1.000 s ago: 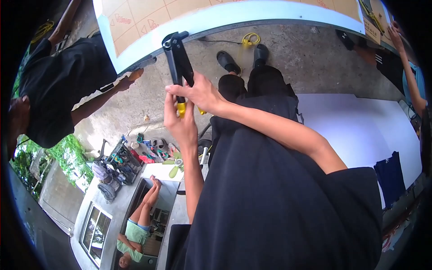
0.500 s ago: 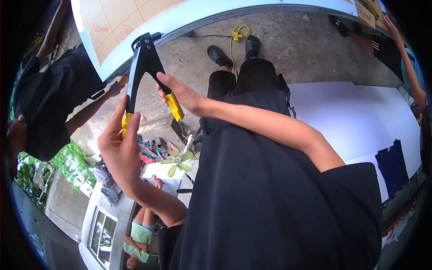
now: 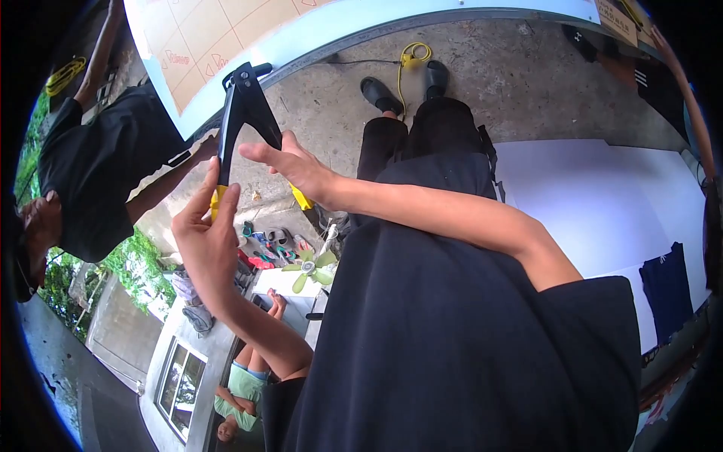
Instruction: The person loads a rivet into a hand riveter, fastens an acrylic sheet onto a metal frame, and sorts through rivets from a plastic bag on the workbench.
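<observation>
A hand riveter with black arms and yellow grips is held up with its head at the edge of a white-framed panel. My left hand is closed round the yellow grip of its left arm, thumb and fingers pinching it. My right hand lies across the right arm, thumb stretched out to the left and fingers apart. The right yellow grip shows below this hand. Whether the palm touches the handle is hidden. The riveter's arms are spread apart.
A person in black stands at the left by the panel's corner. A yellow cable lies on the concrete floor. White sheets with dark cloth lie at right. A fan and shoes stand behind, near a seated person.
My right hand has loosened from the right handle, its thumb now stretched out to the left. My left hand keeps hold of the riveter. The view has shifted slightly.
</observation>
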{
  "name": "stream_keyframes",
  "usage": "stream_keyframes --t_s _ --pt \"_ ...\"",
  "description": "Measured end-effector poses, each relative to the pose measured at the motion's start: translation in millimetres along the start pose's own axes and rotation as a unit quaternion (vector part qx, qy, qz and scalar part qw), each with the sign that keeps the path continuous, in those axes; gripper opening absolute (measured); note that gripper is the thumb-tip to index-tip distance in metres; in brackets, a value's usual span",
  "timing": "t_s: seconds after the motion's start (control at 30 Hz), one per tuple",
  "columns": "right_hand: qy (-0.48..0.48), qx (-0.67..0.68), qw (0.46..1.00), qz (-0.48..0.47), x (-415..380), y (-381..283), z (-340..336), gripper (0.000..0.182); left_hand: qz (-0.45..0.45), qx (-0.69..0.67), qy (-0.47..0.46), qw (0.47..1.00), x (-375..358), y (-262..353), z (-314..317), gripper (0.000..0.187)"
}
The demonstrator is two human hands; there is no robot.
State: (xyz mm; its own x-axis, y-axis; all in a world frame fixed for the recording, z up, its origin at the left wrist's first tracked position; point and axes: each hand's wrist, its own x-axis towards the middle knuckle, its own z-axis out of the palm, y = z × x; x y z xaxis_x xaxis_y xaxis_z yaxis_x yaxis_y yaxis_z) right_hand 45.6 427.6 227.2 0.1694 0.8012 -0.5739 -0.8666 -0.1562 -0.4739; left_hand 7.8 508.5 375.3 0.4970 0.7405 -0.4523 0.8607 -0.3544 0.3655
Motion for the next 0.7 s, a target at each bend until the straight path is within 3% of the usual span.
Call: stream_keyframes --t_s 0.1,0.17,0.2,0.23,0.33,0.4,0.57,0.63,0.7 --pt "0.036 -0.037 0.999 0.006 -0.1 -7.4 6.3 0.110 0.004 -0.051 0.034 0.998 -5.7 -6.1 16.3 0.041" --pt "-0.002 -0.030 0.999 0.033 2.1 -11.5 5.3 0.119 -0.001 -0.067 0.043 0.997 -10.6 -10.8 26.0 0.043" --pt "0.055 -0.061 0.996 0.041 3.5 -10.8 9.4 0.094 -0.022 -0.094 0.039 0.995 -14.8 -12.7 32.6 0.045" --pt "0.053 -0.062 0.996 0.041 6.8 -8.3 8.3 0.094 0.009 -0.099 0.062 0.993 -16.0 -20.2 41.7 0.046" --pt "0.033 -0.014 0.999 -0.009 8.7 -11.4 3.4 0.047 -0.007 -0.162 0.066 0.984 -15.4 -36.9 52.5 0.048" --pt "0.029 -0.016 0.999 -0.006 10.8 -7.8 2.5 0.045 0.078 -0.213 0.088 0.970 -11.8 -49.1 62.7 0.049" --pt "0.039 0.014 0.999 -0.030 12.0 -8.5 7.9 0.043 0.096 -0.197 0.061 0.974 -3.2 -58.5 66.3 0.052" --pt "0.067 -0.016 0.997 -0.041 11.6 -16.5 6.3 0.045 0.087 -0.280 0.095 0.951 2.2 -63.7 82.4 0.047" --pt "0.089 -0.051 0.992 -0.070 14.5 -8.2 5.3 0.049 0.127 -0.196 0.149 0.961 -0.1 -69.8 100.0 0.049"
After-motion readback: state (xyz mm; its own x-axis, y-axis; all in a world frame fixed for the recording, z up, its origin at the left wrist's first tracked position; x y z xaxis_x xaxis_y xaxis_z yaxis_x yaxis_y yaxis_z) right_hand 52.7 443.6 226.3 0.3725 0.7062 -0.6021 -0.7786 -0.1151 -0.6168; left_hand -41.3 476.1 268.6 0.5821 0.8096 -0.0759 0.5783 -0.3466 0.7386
